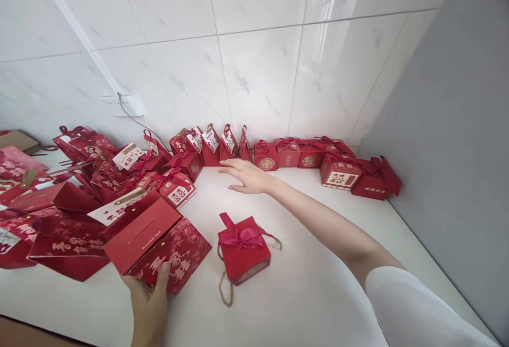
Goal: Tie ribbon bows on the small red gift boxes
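My left hand (149, 302) grips a red gift box (170, 257) with white lettering and a small gold stud, thumb on its printed face. The box is tilted beside the pile at the left. My right hand (246, 176) is stretched out over the white table, fingers extended, holding nothing that I can see. Its fingertips are just in front of the row of upright gift boxes (210, 142) by the wall. Between my arms sits a red box with a ribbon bow (244, 251); its twisted rope handles lie on the table.
Many red gift boxes (75, 241) crowd the left side of the white table (302, 294). More ribboned boxes (288, 153) line the tiled wall, reaching a box (374, 180) beside the grey panel (449, 166). A cable (139, 121) hangs from a wall socket.
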Demonstrator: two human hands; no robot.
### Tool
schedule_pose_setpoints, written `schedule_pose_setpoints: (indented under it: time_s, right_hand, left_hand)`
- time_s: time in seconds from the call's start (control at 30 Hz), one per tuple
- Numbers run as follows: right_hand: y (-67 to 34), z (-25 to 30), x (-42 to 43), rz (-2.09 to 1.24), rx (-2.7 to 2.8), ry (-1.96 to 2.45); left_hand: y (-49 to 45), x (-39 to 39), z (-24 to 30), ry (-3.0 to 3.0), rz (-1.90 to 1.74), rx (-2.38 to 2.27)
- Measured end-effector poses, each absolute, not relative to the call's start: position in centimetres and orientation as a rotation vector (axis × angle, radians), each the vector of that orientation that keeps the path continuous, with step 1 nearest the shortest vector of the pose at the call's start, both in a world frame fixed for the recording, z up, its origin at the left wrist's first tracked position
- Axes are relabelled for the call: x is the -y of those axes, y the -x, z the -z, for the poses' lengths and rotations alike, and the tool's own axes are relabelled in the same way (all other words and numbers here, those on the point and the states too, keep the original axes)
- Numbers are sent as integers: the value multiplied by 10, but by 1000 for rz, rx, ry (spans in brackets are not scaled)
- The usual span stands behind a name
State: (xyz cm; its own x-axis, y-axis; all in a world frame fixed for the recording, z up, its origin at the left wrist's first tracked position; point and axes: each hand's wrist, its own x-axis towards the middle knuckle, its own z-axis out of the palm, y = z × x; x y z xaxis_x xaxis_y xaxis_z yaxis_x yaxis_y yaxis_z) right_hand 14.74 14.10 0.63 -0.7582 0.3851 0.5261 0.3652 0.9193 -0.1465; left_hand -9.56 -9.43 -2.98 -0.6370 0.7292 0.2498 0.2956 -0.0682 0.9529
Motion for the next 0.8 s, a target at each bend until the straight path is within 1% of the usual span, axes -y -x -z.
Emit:
schedule_pose_setpoints:
  time_s: [0.13, 0.2, 0.3, 0.4, 0.5, 0.6, 0.67, 0.8]
  right_hand:
    - [-49, -24, -157, -129, 2656, 285]
    - [-9, -36, -163, -211, 2656, 234]
    - [38, -44, -172, -397, 2662, 330]
    - [62, -36, -181, -451, 2705, 413]
    - [62, -18, -185, -418, 2768, 447]
    - [41, -3, -183, -373, 2794, 403]
    - [16, 4, -180, -330, 2780, 371]
    - [-63, 17, -169, -286, 2680, 454]
  left_hand:
    - [98, 96, 33, -1053, -1752, -1921]
    - [100, 97, 36, -1046, -1739, -1936]
    - [105, 96, 40, -1039, -1709, -1965]
    - [108, 93, 41, -1015, -1610, -2058]
    - [110, 88, 41, -963, -1476, -2130]
    - [113, 84, 44, -992, -1464, -2066]
    - [116, 80, 47, -1074, -1455, -2016]
    - [117, 61, 52, -1294, -1392, -1939]
